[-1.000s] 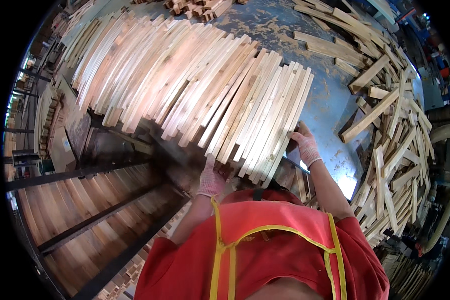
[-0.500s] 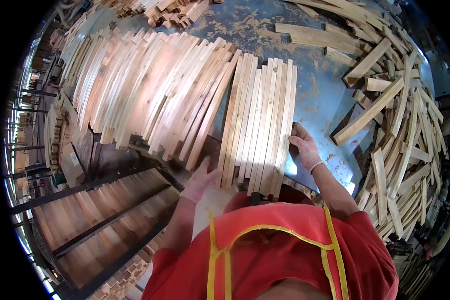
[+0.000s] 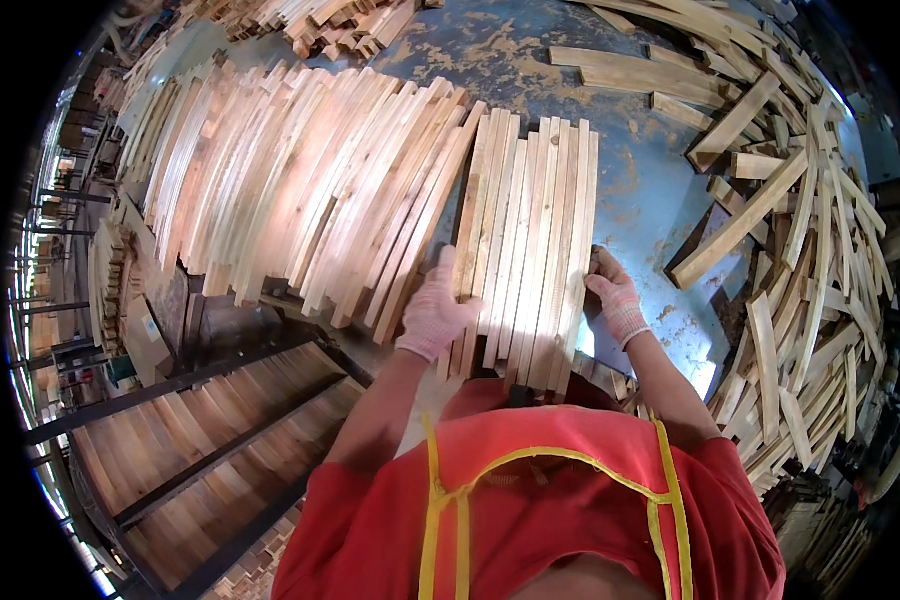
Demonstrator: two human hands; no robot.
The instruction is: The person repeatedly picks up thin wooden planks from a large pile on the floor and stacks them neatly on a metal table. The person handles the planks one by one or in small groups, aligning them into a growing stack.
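Wooden strips (image 3: 535,230) lie side by side across the near edge of the tabletop (image 3: 630,205), flanked by the left hand (image 3: 436,310), thumb spread from fingers, and the right hand (image 3: 618,298), curled, its grip unclear, seemingly so both sides stay aligned.

Red, cream and blue

You wear a red shirt (image 3: 355,515) and red, yellow-trimmed apron (image 3: 550,433); pinkish-white gloves (image 3: 626,318) cover your hands (image 3: 438,314); the strips (image 3: 528,250) between them are cream flecked with brown, the table (image 3: 632,235) blue blotched tan
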